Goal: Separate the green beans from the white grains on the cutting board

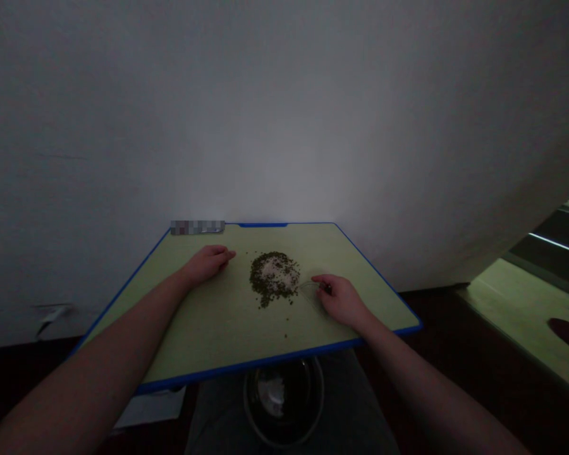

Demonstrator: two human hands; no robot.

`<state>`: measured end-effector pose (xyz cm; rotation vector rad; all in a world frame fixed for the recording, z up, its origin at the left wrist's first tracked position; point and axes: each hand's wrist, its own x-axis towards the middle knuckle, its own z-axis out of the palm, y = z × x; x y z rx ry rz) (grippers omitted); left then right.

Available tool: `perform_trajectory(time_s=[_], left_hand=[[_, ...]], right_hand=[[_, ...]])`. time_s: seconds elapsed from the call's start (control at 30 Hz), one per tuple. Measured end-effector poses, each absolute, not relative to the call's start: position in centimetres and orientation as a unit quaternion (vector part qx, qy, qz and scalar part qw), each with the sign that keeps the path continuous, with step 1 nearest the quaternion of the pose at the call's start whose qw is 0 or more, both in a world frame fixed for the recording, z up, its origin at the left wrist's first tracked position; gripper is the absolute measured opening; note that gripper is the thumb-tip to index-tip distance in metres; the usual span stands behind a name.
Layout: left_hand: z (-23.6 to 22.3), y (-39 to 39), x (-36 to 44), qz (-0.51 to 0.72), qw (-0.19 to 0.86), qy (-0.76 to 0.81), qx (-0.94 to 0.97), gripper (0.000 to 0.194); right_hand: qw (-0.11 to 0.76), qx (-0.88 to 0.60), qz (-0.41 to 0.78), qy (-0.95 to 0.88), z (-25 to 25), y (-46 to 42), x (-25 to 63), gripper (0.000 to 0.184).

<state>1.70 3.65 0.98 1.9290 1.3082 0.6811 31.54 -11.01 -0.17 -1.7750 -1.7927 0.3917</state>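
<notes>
A pile of small dark green grains [265, 292] with pale, pinkish granules [275, 273] on top lies on the pale folding table [208, 341]. My right hand [339, 298], at the right of the pile, grips a thin metal utensil [307, 284] by its dark handle. The utensil's far end reaches the pile's right edge; whether it is a spoon or a fork I cannot make out. Resting on the tabletop left of the pile, my left hand [209, 263] has its fingers curled together, with nothing visible in them.
A metal bowl [250, 414] sits at my lap, below the table's blue front edge [246, 366]. A blurred-out strip [196, 227] lies at the back left corner. The wall [275, 139] stands directly behind the table. A few stray grains [286, 335] lie nearer me.
</notes>
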Motion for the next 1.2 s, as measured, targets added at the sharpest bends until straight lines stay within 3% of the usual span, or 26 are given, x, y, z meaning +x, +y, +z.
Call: perform_trajectory(time_s=[0.8,1.2], left_hand=[[0.9,3.7,1.7,0.269,0.367,0.493,0.741,0.041],[0.7,3.8,1.7,0.273,0.381,0.497,0.73,0.04]], right_hand=[[0.269,-0.709,0.092,-0.645,0.4,-10.3,33.1,0.036],[0.274,-0.646,0.144,-0.698,0.4,-10.7,32.1,0.034]])
